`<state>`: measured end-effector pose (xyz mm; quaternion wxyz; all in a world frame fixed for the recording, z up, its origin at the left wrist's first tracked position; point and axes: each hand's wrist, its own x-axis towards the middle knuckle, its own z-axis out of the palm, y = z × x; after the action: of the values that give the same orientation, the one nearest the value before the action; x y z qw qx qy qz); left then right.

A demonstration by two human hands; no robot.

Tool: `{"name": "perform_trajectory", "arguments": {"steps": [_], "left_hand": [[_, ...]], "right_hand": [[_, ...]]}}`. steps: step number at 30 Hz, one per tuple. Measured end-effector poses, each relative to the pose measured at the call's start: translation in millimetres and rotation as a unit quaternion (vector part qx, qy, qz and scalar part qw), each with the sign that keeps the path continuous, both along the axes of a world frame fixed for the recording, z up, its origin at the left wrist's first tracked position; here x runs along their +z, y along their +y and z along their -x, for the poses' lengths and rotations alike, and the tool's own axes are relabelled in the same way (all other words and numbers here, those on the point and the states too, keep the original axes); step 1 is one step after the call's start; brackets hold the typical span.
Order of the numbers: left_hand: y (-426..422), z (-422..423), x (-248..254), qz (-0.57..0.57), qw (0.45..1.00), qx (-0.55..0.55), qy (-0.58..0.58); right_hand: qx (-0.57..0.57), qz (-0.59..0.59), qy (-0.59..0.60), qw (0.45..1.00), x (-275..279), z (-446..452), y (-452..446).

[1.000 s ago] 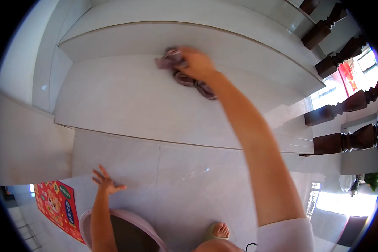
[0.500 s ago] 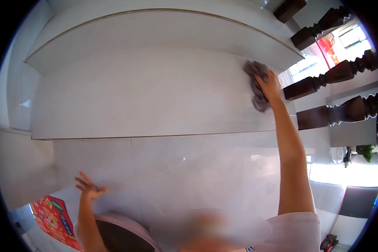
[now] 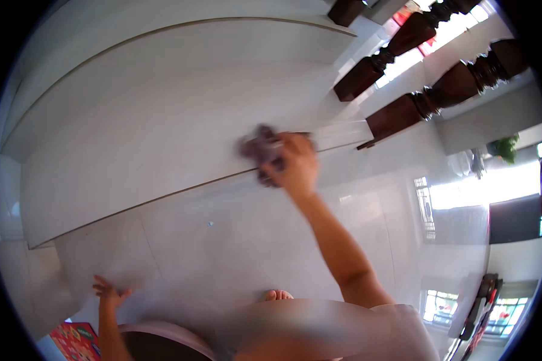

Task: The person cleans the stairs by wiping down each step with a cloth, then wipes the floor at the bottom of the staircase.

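A crumpled dark purplish cloth [image 3: 264,151], blurred by motion, lies at the front edge of the white stair tread [image 3: 162,132]. My right hand [image 3: 298,165] is closed over the cloth's right side and presses it near that edge. At the lower left, my left hand [image 3: 109,293] has its fingers spread and holds nothing. It is over the pale floor, above a pinkish basin [image 3: 162,330] with a dark inside.
Dark turned wooden balusters [image 3: 403,114] rise along the stair's right end. A higher step [image 3: 223,21] lies beyond the tread. A red printed mat [image 3: 75,342] is at the lower left. My foot [image 3: 278,295] shows at bottom centre.
The cloth and my right hand went from the middle of the tread to its right end, then back left and down to the front edge. The view has turned and shifted right.
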<state>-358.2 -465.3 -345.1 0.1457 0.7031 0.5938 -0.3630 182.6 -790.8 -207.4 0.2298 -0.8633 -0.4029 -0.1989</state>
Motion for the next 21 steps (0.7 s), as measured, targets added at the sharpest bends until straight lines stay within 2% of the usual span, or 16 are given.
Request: {"name": "perform_trajectory", "arguments": {"steps": [2,5,8,9,10,12,13,14,15,16,18,19,21], "left_hand": [[7.9,6.5,-7.1,-0.005,0.996,-0.083,0.009],[-1.7,15.1,-16.8,-0.068,0.960,-0.266,-0.061],[-44.2,-37.7,26.6,-0.012,0.915,-0.396,-0.076],[-63.4,-46.9,31.7,-0.032,0.918,-0.379,-0.113],[-81.6,-58.0,34.7,-0.054,0.918,-0.362,-0.152],[-113.0,-84.8,58.5,-0.023,0.918,-0.318,-0.234],[-121.0,-90.7,59.8,-0.013,0.913,-0.326,-0.246],[-128.8,-92.7,62.0,-0.002,0.908,-0.332,-0.256],[-136.8,-97.9,71.1,0.007,0.906,-0.336,-0.257],[-144.0,-104.5,84.1,0.015,0.904,-0.339,-0.258],[-156.1,-104.9,101.5,0.017,0.902,-0.354,-0.248],[-159.8,-102.2,107.4,0.011,0.900,-0.367,-0.234],[-169.0,-95.0,123.0,0.001,0.898,-0.376,-0.231]], "right_hand": [[0.142,-0.042,0.037,0.988,9.3,29.4,21.0],[0.202,-0.021,-0.055,0.978,-6.5,2.8,-1.3],[0.086,-0.019,-0.042,0.995,-7.0,-58.7,-61.9],[-0.001,-0.022,0.000,1.000,-12.6,-78.5,-86.1],[-0.068,-0.042,-0.043,0.996,-25.4,-99.1,-111.2],[-0.203,-0.125,-0.036,0.971,-66.2,-143.1,-165.0],[-0.306,-0.233,0.079,0.920,-76.3,-142.9,-171.5],[-0.222,-0.346,0.176,0.894,-104.3,-169.1,-193.9],[-0.248,-0.489,0.329,0.769,-102.2,-158.1,-174.9],[-0.263,-0.600,0.463,0.597,-102.6,-145.5,-153.4],[-0.288,-0.625,0.383,0.616,-148.2,-134.7,-115.3],[-0.301,-0.624,0.387,0.609,-136.0,-103.8,-83.3],[-0.273,-0.577,0.301,0.709,-162.0,-50.2,-36.1]]}}
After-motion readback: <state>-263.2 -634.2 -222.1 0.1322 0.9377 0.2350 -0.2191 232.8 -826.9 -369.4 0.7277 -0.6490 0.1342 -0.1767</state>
